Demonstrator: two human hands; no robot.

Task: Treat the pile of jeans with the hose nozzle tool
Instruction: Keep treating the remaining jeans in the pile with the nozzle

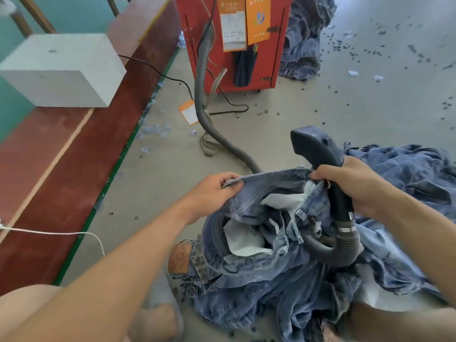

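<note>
— What are the two hands doing?

— The left hand (211, 191) pinches the waistband of a faded blue pair of jeans (256, 218), thumb over the hem. The right hand (355, 183) is wrapped round the handle of the dark grey plastic hose nozzle tool (318, 150) and also pinches the far end of that same waistband. The two stretch the waist open, white pocket linings showing inside.

— And the pile?

— The heap of crumpled blue denim jeans (308, 287) lies on the grey concrete floor (320, 114) under the hands, spreading right and running off the frame's edge. How many pairs, I cannot tell.

— Where does the hose go?

— The ribbed grey hose (201, 77) drops from the red metal machine cabinet (271, 45), curves across the floor and disappears behind the held waistband. It reappears looping below the nozzle handle. The cabinet's top is cut off, and its orange labels are too blurred to read.

— Anything else?

— More denim is half hidden behind the cabinet. Small dark specks on the floor are too small to identify.
</note>
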